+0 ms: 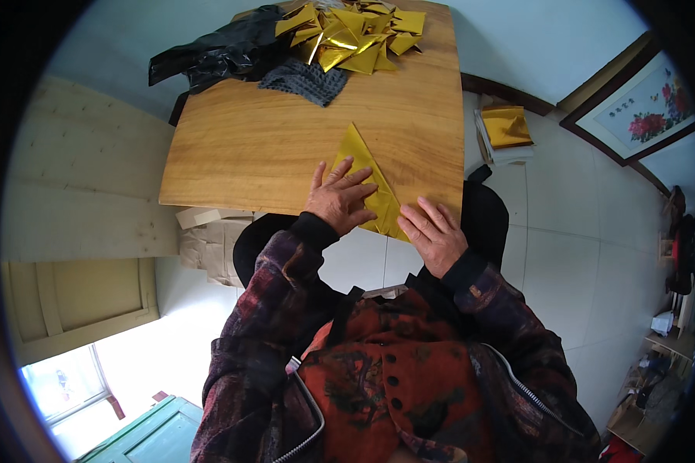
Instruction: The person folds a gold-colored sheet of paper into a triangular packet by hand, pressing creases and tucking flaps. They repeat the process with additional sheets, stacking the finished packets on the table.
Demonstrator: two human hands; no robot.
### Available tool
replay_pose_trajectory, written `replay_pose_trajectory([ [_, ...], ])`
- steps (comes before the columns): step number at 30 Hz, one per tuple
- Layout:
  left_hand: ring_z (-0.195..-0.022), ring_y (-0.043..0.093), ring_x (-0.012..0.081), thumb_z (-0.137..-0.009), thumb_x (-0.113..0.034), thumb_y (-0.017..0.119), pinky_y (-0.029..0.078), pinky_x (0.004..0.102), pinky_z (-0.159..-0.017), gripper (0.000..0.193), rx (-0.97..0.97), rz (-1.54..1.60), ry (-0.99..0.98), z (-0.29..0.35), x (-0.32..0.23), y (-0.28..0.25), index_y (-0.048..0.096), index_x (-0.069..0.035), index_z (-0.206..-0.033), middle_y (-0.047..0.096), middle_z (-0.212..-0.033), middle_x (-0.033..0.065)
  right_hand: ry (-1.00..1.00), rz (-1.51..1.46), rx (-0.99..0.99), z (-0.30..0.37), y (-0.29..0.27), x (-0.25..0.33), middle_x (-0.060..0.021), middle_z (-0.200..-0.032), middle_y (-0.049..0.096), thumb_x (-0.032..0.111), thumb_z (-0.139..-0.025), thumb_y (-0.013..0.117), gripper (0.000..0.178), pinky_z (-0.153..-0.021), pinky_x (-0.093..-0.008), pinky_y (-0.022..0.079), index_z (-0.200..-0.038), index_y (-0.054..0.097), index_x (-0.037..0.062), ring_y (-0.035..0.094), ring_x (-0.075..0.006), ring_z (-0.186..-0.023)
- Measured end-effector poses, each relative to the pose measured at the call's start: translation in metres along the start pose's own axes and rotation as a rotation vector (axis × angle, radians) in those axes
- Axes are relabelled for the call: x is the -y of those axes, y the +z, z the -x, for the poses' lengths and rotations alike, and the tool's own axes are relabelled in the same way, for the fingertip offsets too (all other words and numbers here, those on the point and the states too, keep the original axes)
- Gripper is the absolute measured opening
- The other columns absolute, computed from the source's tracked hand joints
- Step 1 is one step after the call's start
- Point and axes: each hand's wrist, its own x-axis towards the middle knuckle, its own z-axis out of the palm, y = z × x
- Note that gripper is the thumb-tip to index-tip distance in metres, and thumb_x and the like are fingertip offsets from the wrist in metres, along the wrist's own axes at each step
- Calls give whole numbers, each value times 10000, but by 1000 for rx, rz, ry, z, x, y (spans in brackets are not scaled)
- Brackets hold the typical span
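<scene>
A sheet of gold foil paper [354, 147], folded into a triangle, lies at the near edge of the wooden table [239, 147]. Its point faces away from me, and its lower end hangs a little past the edge. Spread across the left side of the paper is my left hand [340, 197], fingers apart and pressing down. My right hand [436, 235] rests at the paper's lower right corner with its fingers stretched out flat. Part of the paper is hidden under the left fingers.
At the table's far end sits a heap of folded gold paper pieces [363, 38]. Beside it lie a black plastic bag [224, 58] and a dark grey knitted cloth [305, 81]. Right of the table, a stack of gold sheets [507, 126] is on the floor near a framed flower picture [641, 108].
</scene>
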Motion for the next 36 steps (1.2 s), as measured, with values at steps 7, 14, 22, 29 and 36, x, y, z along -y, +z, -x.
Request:
replay_pose_trajectory([
  [7,-1414,307,279,-712,-352,796,173,538,-1143,538,65,80,271,-22,17,-3,638,-231,-1211,495,-1423,-12,50,-23,-66,6,2,24,-32,-1386,506,126,-844,583,392,-1052,-468,372,-1233,601,81,408,-255,-1335],
  [14,-1431,272,302,-708,-307,798,167,530,-1154,567,155,152,319,-30,21,-8,631,-226,-1243,464,-1457,-9,56,-21,-48,-6,3,21,-21,-1380,510,135,-874,543,354,-1055,-476,370,-1218,612,89,412,-261,-1331],
  [22,-1437,257,277,-741,-314,765,144,530,-1160,539,164,158,312,-27,21,-9,619,-234,-1254,434,-1476,-31,77,-26,-23,-10,1,23,-3,-1355,539,125,-864,546,338,-1062,-473,363,-1189,638,103,415,-271,-1330],
  [29,-1450,224,288,-719,-287,788,141,504,-1170,601,191,152,314,-27,21,-12,600,-227,-1287,417,-1491,-25,90,-55,-20,-15,-3,23,-2,-1330,555,144,-856,579,325,-1058,-476,363,-1173,643,105,422,-273,-1320],
  [36,-1456,208,275,-699,-265,797,133,504,-1173,643,223,158,323,-28,23,-14,584,-236,-1305,396,-1504,-38,158,-232,0,-25,-15,20,-25,-1243,619,87,-803,644,296,-1046,-453,380,-1097,675,85,475,-309,-1264],
])
